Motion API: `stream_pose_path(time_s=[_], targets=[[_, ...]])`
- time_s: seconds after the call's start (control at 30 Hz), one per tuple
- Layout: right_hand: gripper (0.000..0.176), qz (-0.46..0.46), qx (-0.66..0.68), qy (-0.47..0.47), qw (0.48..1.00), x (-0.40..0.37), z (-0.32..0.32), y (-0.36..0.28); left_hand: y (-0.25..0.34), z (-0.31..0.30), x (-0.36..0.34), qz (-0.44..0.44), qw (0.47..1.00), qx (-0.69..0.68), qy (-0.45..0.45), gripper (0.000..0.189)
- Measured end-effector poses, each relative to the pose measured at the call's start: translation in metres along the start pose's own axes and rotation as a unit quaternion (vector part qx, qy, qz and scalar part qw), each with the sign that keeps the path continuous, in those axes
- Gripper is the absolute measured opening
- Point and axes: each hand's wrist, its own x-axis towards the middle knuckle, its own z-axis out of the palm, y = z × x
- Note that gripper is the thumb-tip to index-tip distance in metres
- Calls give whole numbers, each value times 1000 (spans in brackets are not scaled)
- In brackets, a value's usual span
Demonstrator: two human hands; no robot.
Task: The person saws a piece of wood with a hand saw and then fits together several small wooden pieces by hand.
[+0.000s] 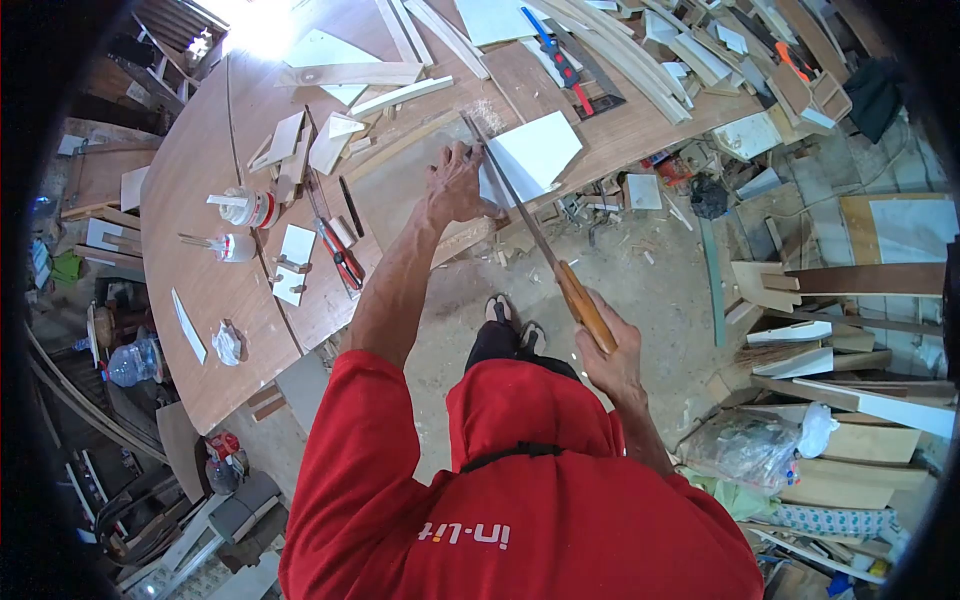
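My right hand (612, 350) is closed round the wooden handle (583, 305) of a long saw. Its narrow metal blade (520, 205) reaches up and left over the table edge, along the left side of a white board (535, 155). My left hand (460, 185) lies with fingers spread just left of the blade, pressing on the work at the table edge. Under and beside that hand is a flat brownish panel (395, 190) with a light wood strip. Exactly where the blade's teeth meet the board cannot be made out.
On the wooden table (185, 150) are a red and black tool (340, 255), glue containers (245, 208), wood offcuts (325, 145) and a blue and red tool (560, 62). Long strips (620, 50) lie at the back. Boards (850, 280) and a plastic bag (745, 445) lie on the right.
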Motion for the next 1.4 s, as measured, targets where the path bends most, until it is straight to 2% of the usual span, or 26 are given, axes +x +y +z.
stream_pose_path(time_s=[0.03,0.1,0.13,0.2,0.23,0.3,0.33,0.43,0.5,0.63,0.7,0.9,1.1,1.13,1.2,1.3,1.4], targets=[[52,-1,-3,-2,1000,2,0,5,0,1,1,-2,1000,-2,2,122],[55,-108,-47,32,993,3,3,15,-1,4,1,4,1000,4,10,122],[55,-109,-48,31,992,7,3,15,-1,4,1,3,1000,3,11,122],[54,-17,-25,7,1000,18,7,12,-2,3,0,8,1000,1,12,122],[54,-20,-24,9,999,15,6,12,-1,0,2,9,1000,3,15,122],[54,-124,-41,36,991,1,-1,15,2,-1,-1,-3,1000,1,2,121],[54,-126,-44,32,991,3,-2,16,3,-3,-1,-6,1000,-3,4,121],[54,-120,-50,46,990,7,3,16,5,-2,-4,-5,1000,-10,-1,121],[53,-40,-26,29,998,19,9,9,3,1,0,-6,1000,1,17,120],[53,-74,-40,31,996,18,10,-7,0,2,-6,-2,999,-33,35,119],[52,-5,-19,6,1000,16,9,-18,0,1,-6,0,999,-10,35,117],[53,-62,-58,30,996,15,15,-4,9,-15,-8,-20,1000,-11,-10,118],[52,4,-25,1,1000,-9,0,-11,6,-7,-4,-18,1000,-5,10,119],[52,4,-24,1,1000,-11,0,-6,5,-7,-4,-18,1000,-5,10,119],[53,-62,-44,33,997,-12,1,0,7,-8,-4,-15,1000,-15,6,119],[55,-29,-57,28,998,3,7,-9,11,-12,-5,-27,999,-28,-1,118],[56,-35,-40,35,998,12,14,-8,11,-12,-5,-28,999,-21,-8,117]])
